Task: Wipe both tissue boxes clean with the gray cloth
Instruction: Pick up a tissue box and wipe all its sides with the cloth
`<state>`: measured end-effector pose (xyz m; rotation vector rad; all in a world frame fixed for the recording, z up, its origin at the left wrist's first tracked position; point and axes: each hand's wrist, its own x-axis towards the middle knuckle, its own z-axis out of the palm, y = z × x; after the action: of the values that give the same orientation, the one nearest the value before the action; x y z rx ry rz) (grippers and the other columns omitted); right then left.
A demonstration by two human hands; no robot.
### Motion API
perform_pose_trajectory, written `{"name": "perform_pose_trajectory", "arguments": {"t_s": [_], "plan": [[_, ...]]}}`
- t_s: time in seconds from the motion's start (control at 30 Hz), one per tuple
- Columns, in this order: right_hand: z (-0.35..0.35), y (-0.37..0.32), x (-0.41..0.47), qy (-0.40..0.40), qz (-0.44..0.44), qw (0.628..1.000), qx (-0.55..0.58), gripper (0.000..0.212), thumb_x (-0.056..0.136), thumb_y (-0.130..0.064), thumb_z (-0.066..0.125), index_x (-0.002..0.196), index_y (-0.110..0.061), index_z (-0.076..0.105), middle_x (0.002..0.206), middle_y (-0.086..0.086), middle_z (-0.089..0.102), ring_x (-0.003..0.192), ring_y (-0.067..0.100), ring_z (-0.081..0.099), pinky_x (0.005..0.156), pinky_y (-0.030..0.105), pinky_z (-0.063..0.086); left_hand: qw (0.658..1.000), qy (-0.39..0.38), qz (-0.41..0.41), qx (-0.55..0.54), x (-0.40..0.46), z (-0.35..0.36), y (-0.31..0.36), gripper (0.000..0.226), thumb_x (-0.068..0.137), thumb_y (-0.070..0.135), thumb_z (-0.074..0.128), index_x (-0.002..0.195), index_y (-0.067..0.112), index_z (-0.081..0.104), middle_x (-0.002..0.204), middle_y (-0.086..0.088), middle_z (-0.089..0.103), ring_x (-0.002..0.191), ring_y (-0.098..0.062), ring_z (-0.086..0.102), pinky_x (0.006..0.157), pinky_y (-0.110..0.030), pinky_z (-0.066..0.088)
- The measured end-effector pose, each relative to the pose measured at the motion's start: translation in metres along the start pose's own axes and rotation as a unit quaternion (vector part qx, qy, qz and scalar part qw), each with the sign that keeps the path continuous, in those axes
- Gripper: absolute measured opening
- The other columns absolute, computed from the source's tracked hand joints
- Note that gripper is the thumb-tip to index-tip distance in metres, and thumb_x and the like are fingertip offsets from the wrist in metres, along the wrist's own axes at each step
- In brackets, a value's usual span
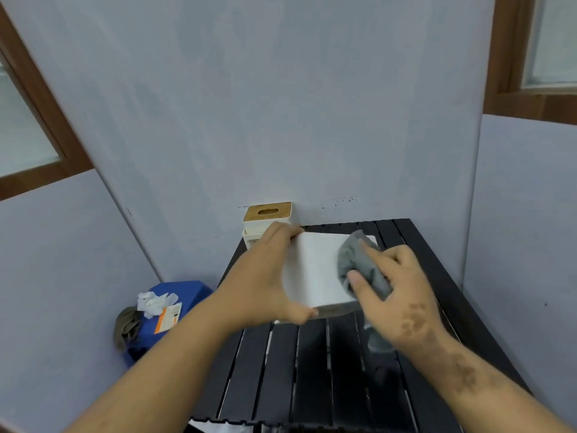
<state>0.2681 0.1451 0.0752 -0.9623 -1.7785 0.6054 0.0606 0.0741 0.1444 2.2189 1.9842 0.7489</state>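
Observation:
A white tissue box (315, 270) is held tilted above the black slatted table (312, 354), a plain white face turned up towards me. My left hand (262, 276) grips its left side, fingers over the far edge and thumb at the near corner. My right hand (396, 289) holds the bunched gray cloth (359, 260) and presses it against the box's right part. A second tissue box (267, 218), white with a wooden slotted lid, stands at the table's far left corner by the wall.
Walls close in the table at the back and right. On the floor to the left sits a blue bin (168, 310) with crumpled white tissues and an orange-white packet on it. Something white lies at the table's near edge (218, 428).

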Motion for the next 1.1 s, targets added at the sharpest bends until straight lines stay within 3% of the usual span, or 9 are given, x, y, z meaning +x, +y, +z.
{"name": "perform_pose_trajectory", "arguments": {"t_s": [0.13, 0.2, 0.3, 0.4, 0.6, 0.67, 0.83, 1.0, 1.1], "plan": [[0.02, -0.017, -0.025, -0.023, -0.186, 0.981, -0.05, 0.06, 0.08, -0.058, 0.064, 0.134, -0.031, 0.061, 0.103, -0.007, 0.045, 0.089, 0.008, 0.049, 0.074, 0.016, 0.044, 0.992, 0.071, 0.002, -0.102, -0.024, 0.021, -0.021, 0.103, 0.049, 0.037, 0.095, 0.138, 0.03, 0.043, 0.133, 0.017, 0.047, 0.123, -0.013, 0.054, 0.099, -0.042, 0.055], [0.019, -0.011, -0.021, -0.024, -0.215, 0.973, -0.084, 0.056, 0.082, -0.059, 0.063, 0.131, -0.032, 0.063, 0.099, -0.007, 0.047, 0.085, 0.006, 0.046, 0.068, 0.017, 0.044, 0.988, 0.088, -0.008, -0.13, -0.035, 0.028, -0.025, 0.102, 0.051, 0.04, 0.096, 0.138, 0.033, 0.043, 0.134, 0.017, 0.046, 0.125, -0.012, 0.053, 0.101, -0.041, 0.055], [0.013, 0.011, -0.006, 0.008, -0.123, 0.99, -0.068, 0.052, 0.085, -0.058, 0.061, 0.128, -0.028, 0.065, 0.094, -0.011, 0.045, 0.078, 0.006, 0.05, 0.066, 0.024, 0.052, 0.985, 0.104, -0.024, -0.138, -0.047, 0.036, -0.029, 0.101, 0.051, 0.041, 0.097, 0.135, 0.041, 0.04, 0.134, 0.022, 0.043, 0.125, -0.008, 0.05, 0.103, -0.035, 0.052], [0.011, 0.019, 0.001, 0.038, -0.029, 0.996, -0.075, 0.06, 0.079, -0.06, 0.057, 0.124, -0.024, 0.069, 0.088, -0.014, 0.044, 0.078, 0.003, 0.054, 0.067, 0.012, 0.046, 0.983, 0.102, -0.037, -0.147, -0.05, 0.044, -0.036, 0.102, 0.051, 0.042, 0.096, 0.135, 0.043, 0.038, 0.135, 0.024, 0.041, 0.128, -0.006, 0.047, 0.102, -0.025, 0.047], [0.045, -0.016, -0.031, -0.05, -0.218, 0.968, -0.115, 0.052, 0.084, -0.048, 0.065, 0.132, -0.026, 0.062, 0.091, -0.005, 0.046, 0.071, 0.007, 0.048, 0.055, 0.02, 0.047, 0.972, 0.118, -0.026, -0.203, -0.051, 0.066, -0.036, 0.091, 0.052, 0.015, 0.096, 0.127, 0.029, 0.045, 0.129, 0.009, 0.045, 0.117, -0.014, 0.055, 0.093, -0.022, 0.054], [0.043, -0.005, -0.019, -0.032, -0.199, 0.974, -0.103, 0.05, 0.082, -0.05, 0.066, 0.128, -0.03, 0.065, 0.089, -0.007, 0.046, 0.068, 0.005, 0.046, 0.057, 0.019, 0.044, 0.972, 0.125, -0.027, -0.2, -0.05, 0.069, -0.037, 0.091, 0.051, 0.02, 0.097, 0.125, 0.03, 0.045, 0.127, 0.011, 0.045, 0.118, -0.015, 0.053, 0.093, -0.026, 0.055], [0.032, 0.02, 0.008, 0.051, 0.022, 0.994, -0.089, 0.043, 0.081, -0.051, 0.071, 0.117, -0.028, 0.071, 0.083, -0.009, 0.046, 0.069, 0.006, 0.054, 0.065, 0.023, 0.049, 0.975, 0.109, -0.046, -0.187, -0.054, 0.074, -0.034, 0.094, 0.05, 0.039, 0.095, 0.127, 0.038, 0.041, 0.129, 0.023, 0.04, 0.125, -0.006, 0.047, 0.095, -0.019, 0.046], [0.061, -0.018, -0.02, -0.028, -0.145, 0.986, -0.074, 0.052, 0.083, -0.054, 0.066, 0.128, -0.028, 0.064, 0.09, -0.009, 0.048, 0.069, 0.007, 0.055, 0.056, 0.02, 0.05, 0.972, 0.117, -0.037, -0.201, -0.054, 0.078, -0.033, 0.087, 0.051, 0.021, 0.093, 0.124, 0.03, 0.047, 0.125, 0.016, 0.045, 0.118, -0.013, 0.054, 0.092, -0.033, 0.055], [0.05, -0.002, 0.001, 0.013, -0.095, 0.992, -0.081, 0.044, 0.08, -0.051, 0.074, 0.117, -0.028, 0.071, 0.083, -0.006, 0.049, 0.066, 0.011, 0.054, 0.059, 0.027, 0.05, 0.976, 0.112, -0.033, -0.181, -0.056, 0.076, -0.033, 0.092, 0.052, 0.028, 0.095, 0.129, 0.031, 0.044, 0.129, 0.018, 0.042, 0.123, -0.012, 0.049, 0.096, -0.028, 0.052]]}}
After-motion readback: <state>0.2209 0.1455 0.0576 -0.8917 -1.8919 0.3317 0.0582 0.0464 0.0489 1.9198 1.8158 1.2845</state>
